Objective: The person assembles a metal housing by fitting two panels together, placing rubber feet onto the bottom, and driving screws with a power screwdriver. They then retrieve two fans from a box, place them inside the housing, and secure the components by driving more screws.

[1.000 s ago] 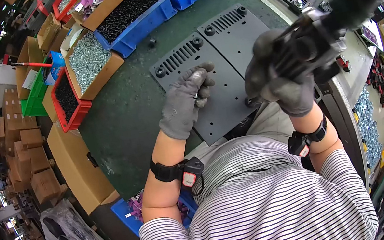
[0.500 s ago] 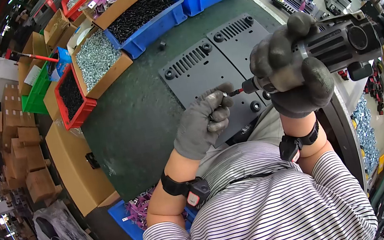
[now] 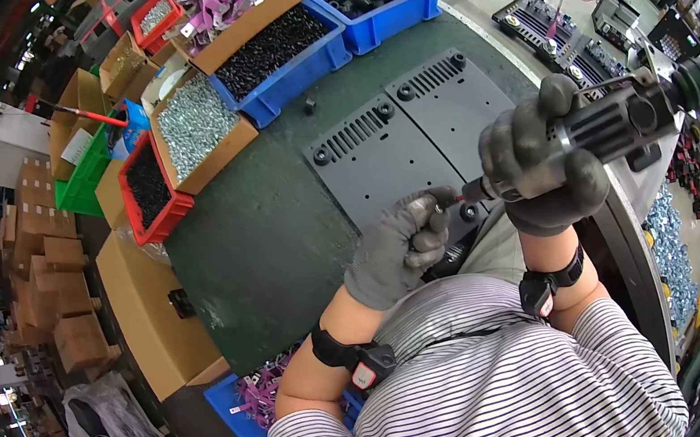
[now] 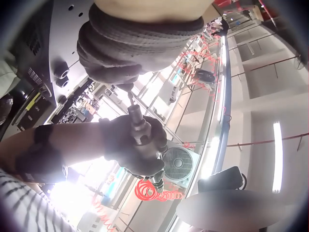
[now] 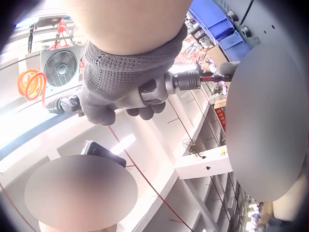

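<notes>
In the head view my gloved left hand [image 3: 396, 252] pinches a small silver screw, mostly hidden by the fingertips. My gloved right hand [image 3: 536, 159] grips an air screwdriver [image 3: 608, 128], held sideways with its nose pointing left. Its red-banded bit [image 5: 207, 78] reaches the left fingertips, right at the screw. An orange coiled hose [image 5: 31, 84] hangs at the tool's rear end. Under both hands lie two dark metal panels [image 3: 370, 170] side by side, with slots, holes and round black feet [image 3: 469, 212]. The left hand partly covers the nearer panel edge.
Left of the panels stand a red bin [image 3: 183, 204] of black parts and a cardboard box [image 3: 223, 156] of silver screws. Blue bins [image 3: 266, 109] of black pieces line the back. One small black piece [image 3: 310, 105] lies loose on the green tabletop [image 3: 255, 251].
The right hand swung the screwdriver from pointing away to lying sideways, bringing its bit to the left fingertips. Both hands then shifted slightly toward the lower right in view.
</notes>
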A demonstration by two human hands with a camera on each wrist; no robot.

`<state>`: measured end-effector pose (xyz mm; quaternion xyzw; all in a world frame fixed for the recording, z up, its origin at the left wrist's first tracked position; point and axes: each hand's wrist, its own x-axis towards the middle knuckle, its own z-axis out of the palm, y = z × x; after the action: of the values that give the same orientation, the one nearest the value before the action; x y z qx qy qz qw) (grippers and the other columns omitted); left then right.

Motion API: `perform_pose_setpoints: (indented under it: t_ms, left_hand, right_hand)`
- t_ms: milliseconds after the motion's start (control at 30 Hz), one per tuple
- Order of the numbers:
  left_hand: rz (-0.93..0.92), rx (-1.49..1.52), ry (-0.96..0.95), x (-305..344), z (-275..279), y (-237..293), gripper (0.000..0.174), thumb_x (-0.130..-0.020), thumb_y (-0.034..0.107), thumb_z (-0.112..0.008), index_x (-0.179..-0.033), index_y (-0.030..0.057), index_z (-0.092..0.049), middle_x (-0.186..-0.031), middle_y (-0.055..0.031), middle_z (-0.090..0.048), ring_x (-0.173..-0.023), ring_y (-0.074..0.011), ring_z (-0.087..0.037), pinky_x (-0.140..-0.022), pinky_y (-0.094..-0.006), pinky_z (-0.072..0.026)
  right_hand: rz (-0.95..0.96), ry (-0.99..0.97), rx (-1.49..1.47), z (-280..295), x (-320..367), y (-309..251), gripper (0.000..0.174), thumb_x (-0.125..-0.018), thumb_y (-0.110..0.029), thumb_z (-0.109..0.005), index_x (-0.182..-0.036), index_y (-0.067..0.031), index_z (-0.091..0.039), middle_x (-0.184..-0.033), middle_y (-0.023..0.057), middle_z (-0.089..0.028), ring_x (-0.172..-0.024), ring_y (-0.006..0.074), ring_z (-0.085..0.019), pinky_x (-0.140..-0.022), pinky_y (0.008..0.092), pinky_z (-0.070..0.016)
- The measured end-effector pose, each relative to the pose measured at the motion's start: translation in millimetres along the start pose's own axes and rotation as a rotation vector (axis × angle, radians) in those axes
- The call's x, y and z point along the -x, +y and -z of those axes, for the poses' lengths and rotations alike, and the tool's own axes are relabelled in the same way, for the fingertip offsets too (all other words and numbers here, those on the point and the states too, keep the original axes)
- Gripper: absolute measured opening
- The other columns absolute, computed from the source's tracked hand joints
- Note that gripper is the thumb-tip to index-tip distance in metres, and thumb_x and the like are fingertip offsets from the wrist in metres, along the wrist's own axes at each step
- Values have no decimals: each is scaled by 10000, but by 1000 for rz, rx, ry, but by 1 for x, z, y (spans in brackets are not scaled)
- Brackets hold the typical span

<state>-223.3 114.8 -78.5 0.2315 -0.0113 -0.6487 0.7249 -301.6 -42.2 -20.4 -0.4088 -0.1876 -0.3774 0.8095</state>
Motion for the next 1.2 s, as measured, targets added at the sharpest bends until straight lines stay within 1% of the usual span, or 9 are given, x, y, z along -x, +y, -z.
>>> perform_pose_setpoints:
  t_ms: [133,200,367,567,667,800,933,1033,1200]
  left_hand:
    - [-159,-911,286,-1,-1,15,335,-923,286,-528,-1113,15,-583,-751,-32,-568,-562,-65,-456,-487,-195,-385]
    - [-840,-1701,343,-24,29,50,288,-899,281,-567,-1074,61,-629,-889,-63,-648,-705,-140,-594,-642,-272,-476]
    - [-551,-1997,940,-44,29,134,301,-854,310,-614,-1055,88,-638,-994,-140,-660,-939,-281,-626,-811,-350,-485]
    - [-453,-1984,1028,-75,57,152,340,-849,355,-594,-1034,74,-643,-1016,-177,-643,-939,-328,-612,-825,-402,-470]
    - [-568,-1645,663,-54,51,143,295,-852,267,-613,-1034,37,-647,-950,-103,-677,-888,-207,-634,-793,-326,-480]
    - [-277,-1660,232,7,22,102,287,-851,247,-615,-1049,41,-648,-937,-67,-675,-856,-169,-619,-782,-315,-482]
    - [-81,-1658,249,31,20,52,289,-836,273,-632,-1022,53,-652,-903,-87,-668,-815,-198,-625,-751,-329,-489]
    - [-470,-1873,527,28,42,29,359,-798,312,-668,-1054,66,-612,-844,-141,-636,-774,-235,-622,-717,-338,-489]
    - [-514,-1897,457,40,39,13,380,-770,270,-707,-1074,64,-607,-858,-111,-636,-761,-205,-609,-704,-311,-489]
  right_hand:
    - [-64,177,-157,20,7,-8,465,-806,-328,-597,-1155,-68,-436,-773,32,-498,-582,141,-451,-556,273,-380]
    - [-124,228,-257,32,11,-11,476,-801,-339,-608,-1167,-58,-485,-785,50,-543,-593,167,-455,-574,298,-390]
    - [-166,284,-105,22,23,-10,482,-798,-337,-586,-1155,-45,-444,-739,25,-464,-562,136,-411,-525,270,-342]
    - [-263,400,2,8,31,-9,473,-703,-257,-618,-1090,-31,-470,-723,92,-539,-583,231,-567,-541,341,-491]
    - [-295,391,19,10,36,-15,469,-692,-255,-618,-1073,-30,-461,-720,97,-545,-594,242,-576,-541,339,-490]
    - [-345,398,28,6,34,-22,461,-692,-247,-615,-1073,-35,-464,-721,95,-543,-586,235,-559,-529,337,-476]
    - [-363,398,-30,9,35,-15,459,-712,-252,-612,-1089,-39,-460,-714,93,-525,-575,232,-547,-516,343,-461]
    - [-385,283,-61,5,34,-9,487,-720,-245,-623,-1117,-22,-451,-722,115,-531,-592,242,-552,-533,345,-464]
    - [-383,162,-14,-8,29,-5,475,-740,-174,-646,-1139,2,-458,-755,119,-566,-647,256,-584,-584,349,-488]
